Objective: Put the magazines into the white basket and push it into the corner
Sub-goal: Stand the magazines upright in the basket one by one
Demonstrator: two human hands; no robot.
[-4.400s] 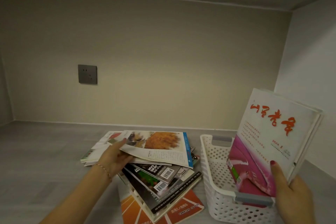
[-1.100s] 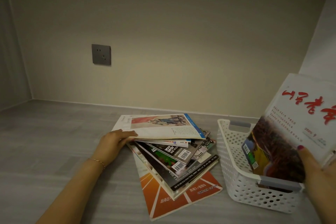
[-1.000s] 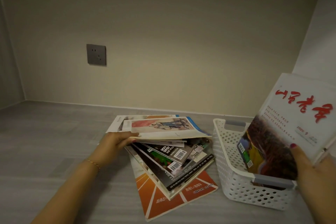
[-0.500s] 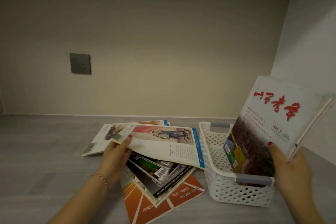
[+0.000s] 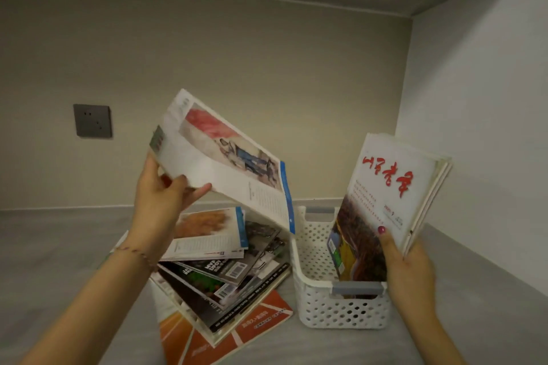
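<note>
Overhead, magazine [image 5: 228, 163] between left fingers [image 5: 199, 190].

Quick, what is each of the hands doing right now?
Left hand: closed on a lifted magazine.
Right hand: closed on upright magazines standing in the white basket.

A thin white-covered magazine with a painted picture and a blue edge strip [image 5: 234, 163] is held up in the air, tilted, above the loose pile of glossy magazines [image 5: 219, 272] on the grey surface (an orange cover lies lowest). Just right of the pile stands the white perforated plastic basket with grey handles [image 5: 341, 308]. A bundle of white magazines with red characters [image 5: 382, 204] stands leaning inside it.
</note>
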